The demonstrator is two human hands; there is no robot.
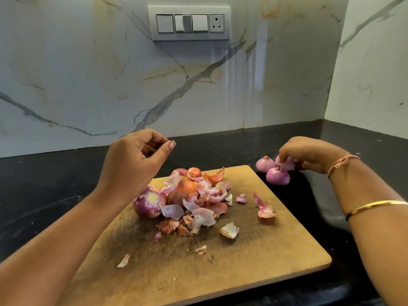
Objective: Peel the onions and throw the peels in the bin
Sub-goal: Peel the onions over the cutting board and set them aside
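Now R hand grips peeled onion on counter beside board.

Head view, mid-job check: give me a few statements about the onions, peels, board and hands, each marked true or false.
1. The pile of papery onion peels lies on the square wooden cutting board. True.
2. The three peeled pink onions sit on the board. False: they sit on the black stone countertop, off the board's far right corner.
3. The right hand has its grip on the rightmost peeled onion. True.
4. A bin stands beside the board. False: no bin is in view.
5. The left hand lies flat on the peels. False: it is raised above the pile, fingers curled.
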